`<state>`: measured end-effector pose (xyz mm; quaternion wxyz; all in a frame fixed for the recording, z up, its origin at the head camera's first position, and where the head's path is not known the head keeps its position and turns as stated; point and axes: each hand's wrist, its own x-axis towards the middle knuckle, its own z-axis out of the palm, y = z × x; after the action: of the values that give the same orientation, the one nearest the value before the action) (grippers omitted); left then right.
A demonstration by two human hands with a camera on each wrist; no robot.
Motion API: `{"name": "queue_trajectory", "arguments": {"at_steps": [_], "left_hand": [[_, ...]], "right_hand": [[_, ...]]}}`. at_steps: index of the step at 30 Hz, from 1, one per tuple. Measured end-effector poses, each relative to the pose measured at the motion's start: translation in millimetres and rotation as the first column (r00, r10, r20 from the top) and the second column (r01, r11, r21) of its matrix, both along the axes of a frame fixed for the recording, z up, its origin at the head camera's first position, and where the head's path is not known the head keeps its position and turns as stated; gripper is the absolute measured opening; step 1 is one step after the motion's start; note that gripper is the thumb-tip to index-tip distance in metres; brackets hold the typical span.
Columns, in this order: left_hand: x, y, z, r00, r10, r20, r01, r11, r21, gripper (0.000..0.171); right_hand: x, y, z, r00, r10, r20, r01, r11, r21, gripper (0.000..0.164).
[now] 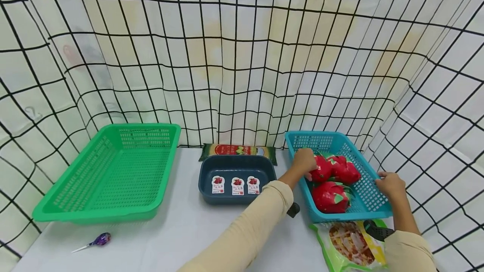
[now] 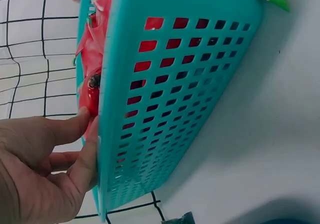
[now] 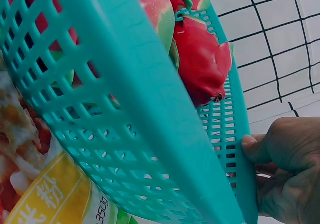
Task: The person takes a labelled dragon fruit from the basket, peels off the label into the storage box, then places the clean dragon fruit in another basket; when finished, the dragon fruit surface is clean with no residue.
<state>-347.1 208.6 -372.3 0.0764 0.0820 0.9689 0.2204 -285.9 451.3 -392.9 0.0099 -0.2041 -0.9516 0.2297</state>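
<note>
A blue plastic basket (image 1: 364, 202) with perforated walls holds several shiny red dragon fruits (image 1: 330, 197) with green-tipped scales. My left hand (image 1: 303, 162) reaches over the basket's left rim. In the left wrist view, its thumb and fingers (image 2: 75, 126) pinch the end of a dragon fruit (image 2: 91, 96) right beside the rim. On the opposite side my right hand (image 1: 391, 184) grips the right rim of the basket. The right wrist view shows its thumb (image 3: 256, 148) on the rim's inner side, with another dragon fruit (image 3: 202, 61) lying further along inside.
Left of the basket stands a dark blue tray (image 1: 237, 162) with three dragon fruit stickers (image 1: 238, 186), a long green-red packet (image 1: 227, 149) behind it. A large green basket (image 1: 124, 179) and wrapped lollipop (image 1: 101, 239) lie left. A food bag (image 1: 353, 244) sits before the blue basket.
</note>
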Motion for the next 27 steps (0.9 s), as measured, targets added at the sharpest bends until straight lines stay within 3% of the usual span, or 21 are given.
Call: {"name": "queue_trajectory", "arguments": {"at_steps": [5,13,19,27], "left_hand": [[0.0,-2,0.2,0.994,0.062,0.094,-0.073,0.99,0.118,0.038],[-17.4,1,-4.3,0.958,0.083,0.274,-0.142,0.969,0.202,0.045],[-12.6,1,3.4,0.959,0.086,0.271,-0.136,0.975,0.174,0.044],[-5.1,-4,10.9,0.965,0.064,0.254,-0.123,0.968,0.221,0.039]], "right_hand": [[0.0,-1,-1.0,1.0,-0.006,0.001,0.006,1.0,0.008,0.045],[0.4,-1,-5.8,0.999,0.034,-0.001,-0.034,0.999,0.007,0.045],[2.9,-2,-4.8,1.0,0.031,-0.006,-0.031,1.0,0.005,0.046],[5.1,-4,-2.9,1.0,0.006,-0.014,-0.006,1.0,-0.01,0.044]]}}
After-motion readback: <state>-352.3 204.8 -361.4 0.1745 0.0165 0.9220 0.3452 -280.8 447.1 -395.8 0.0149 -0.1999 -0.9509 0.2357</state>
